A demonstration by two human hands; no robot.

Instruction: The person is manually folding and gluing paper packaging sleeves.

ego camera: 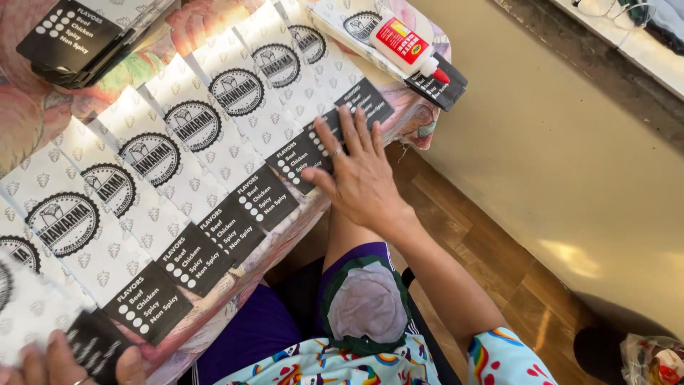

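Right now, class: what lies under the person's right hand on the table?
The right hand presses flat on the black ends of overlapping white paper sleeves. Below them shows a floral tablecloth; anything directly beneath the palm is covered.

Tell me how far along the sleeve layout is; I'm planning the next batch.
Done: overlapping printed paper sleeves fanned across the table. In hand: right hand presses the far sleeves; left hand holds the nearest. Left: black stack and glue bottle sit untouched.

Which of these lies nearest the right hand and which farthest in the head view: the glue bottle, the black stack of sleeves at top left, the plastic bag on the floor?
From the right hand:
1. Glue bottle, above it at the table's far end.
2. Black stack of sleeves, top left corner.
3. Plastic bag, on the floor, bottom right.
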